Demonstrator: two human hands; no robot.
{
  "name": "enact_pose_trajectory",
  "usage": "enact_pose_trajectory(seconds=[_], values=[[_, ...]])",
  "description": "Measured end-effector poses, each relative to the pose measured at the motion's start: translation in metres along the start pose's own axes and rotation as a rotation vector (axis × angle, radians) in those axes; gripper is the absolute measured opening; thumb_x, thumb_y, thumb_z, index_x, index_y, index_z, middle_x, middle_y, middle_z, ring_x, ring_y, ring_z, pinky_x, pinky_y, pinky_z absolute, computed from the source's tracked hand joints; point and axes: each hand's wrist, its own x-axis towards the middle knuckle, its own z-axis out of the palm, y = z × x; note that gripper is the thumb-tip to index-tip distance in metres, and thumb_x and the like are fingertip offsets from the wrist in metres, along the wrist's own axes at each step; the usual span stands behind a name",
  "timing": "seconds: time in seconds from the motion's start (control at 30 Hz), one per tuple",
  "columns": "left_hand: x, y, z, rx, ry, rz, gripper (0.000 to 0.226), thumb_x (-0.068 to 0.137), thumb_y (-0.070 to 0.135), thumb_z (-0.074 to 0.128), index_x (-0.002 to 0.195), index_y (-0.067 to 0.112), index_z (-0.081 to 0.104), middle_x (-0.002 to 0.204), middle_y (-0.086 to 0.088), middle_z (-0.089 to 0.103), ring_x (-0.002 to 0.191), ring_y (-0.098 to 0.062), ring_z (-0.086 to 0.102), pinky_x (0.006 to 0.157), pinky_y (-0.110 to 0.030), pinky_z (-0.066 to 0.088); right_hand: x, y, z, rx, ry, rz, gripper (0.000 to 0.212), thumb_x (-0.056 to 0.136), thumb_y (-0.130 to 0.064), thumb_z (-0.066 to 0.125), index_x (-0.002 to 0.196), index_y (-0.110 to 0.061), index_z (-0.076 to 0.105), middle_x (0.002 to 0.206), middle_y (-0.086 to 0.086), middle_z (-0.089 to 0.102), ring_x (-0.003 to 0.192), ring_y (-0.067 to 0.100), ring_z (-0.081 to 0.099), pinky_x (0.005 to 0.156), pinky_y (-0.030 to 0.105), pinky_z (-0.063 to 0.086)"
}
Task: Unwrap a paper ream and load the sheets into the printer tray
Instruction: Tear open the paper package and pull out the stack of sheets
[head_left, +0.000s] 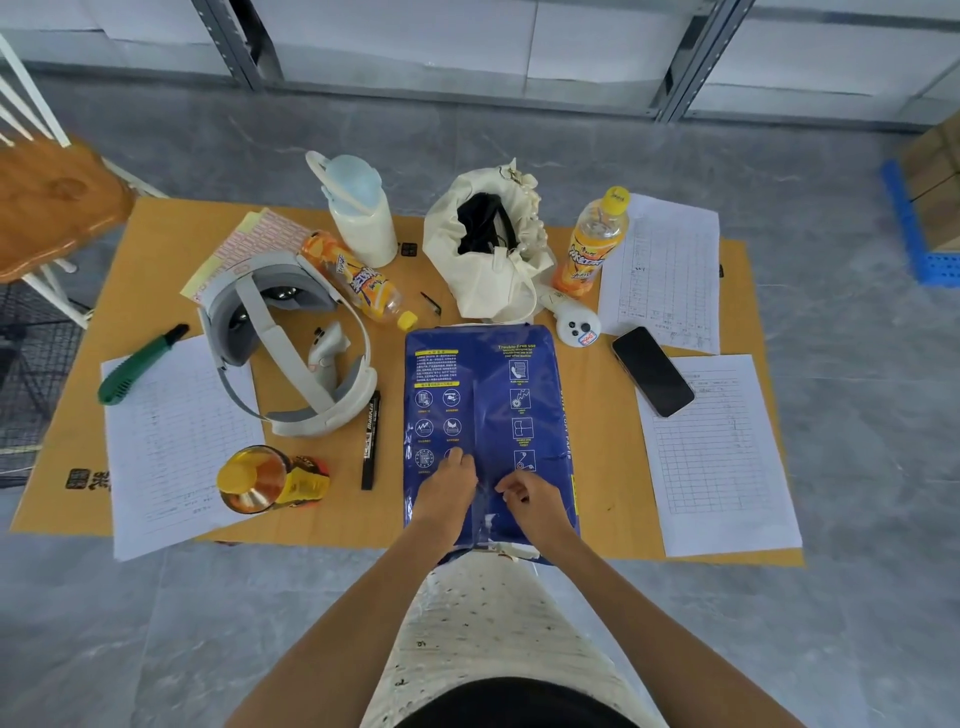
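A paper ream (485, 400) in a dark blue printed wrapper lies flat on a sheet of brown cardboard (592, 483), seam side up. My left hand (449, 483) rests on the wrapper just left of the centre seam, fingers curled at it. My right hand (524, 499) pinches the wrapper just right of the seam. The wrapper looks torn and white at its near end (493, 522). No printer or tray is in view.
Around the ream lie a black marker (371, 439), a white headset (291, 343), a green utility knife (137, 366), three orange drink bottles, a white water bottle (361, 208), a cream bag (493, 244), a phone (652, 371), a controller (576, 325) and printed forms. A wooden chair (47, 208) stands far left.
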Motion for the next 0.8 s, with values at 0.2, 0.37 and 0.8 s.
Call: enact_pose_trajectory(seconds=[0.2, 0.37, 0.8], values=[[-0.0063, -0.0047, -0.0005, -0.165, 0.085, 0.028, 0.016, 0.096, 0.018, 0.05, 0.109, 0.008, 0.052, 0.117, -0.007, 0.054, 0.103, -0.021, 0.059, 0.089, -0.03, 0.054, -0.0027, 0.0022, -0.0005, 0.019, -0.006, 0.019, 0.019, 0.092, 0.001, 0.048, 0.097, -0.002, 0.066, 0.102, 0.014, 0.071, 0.091, 0.019, 0.062, 0.07, 0.003, 0.042], [-0.004, -0.0012, -0.0027, -0.076, 0.051, 0.007, 0.021, 0.099, 0.018, 0.044, 0.112, 0.006, 0.054, 0.119, -0.009, 0.053, 0.103, -0.025, 0.06, 0.086, -0.035, 0.053, -0.0039, 0.0047, -0.0004, 0.028, -0.002, 0.057, 0.019, 0.092, 0.001, 0.048, 0.096, -0.003, 0.066, 0.103, 0.012, 0.071, 0.087, 0.012, 0.058, 0.07, 0.001, 0.04], [-0.0024, -0.0016, 0.0049, -0.009, 0.051, 0.008, 0.021, 0.097, 0.018, 0.047, 0.114, 0.006, 0.052, 0.12, -0.009, 0.054, 0.104, -0.026, 0.062, 0.086, -0.035, 0.056, -0.0046, 0.0092, 0.0028, 0.067, 0.008, 0.103, 0.02, 0.093, 0.0, 0.047, 0.095, -0.006, 0.066, 0.105, 0.01, 0.07, 0.086, 0.01, 0.056, 0.074, 0.006, 0.04]])
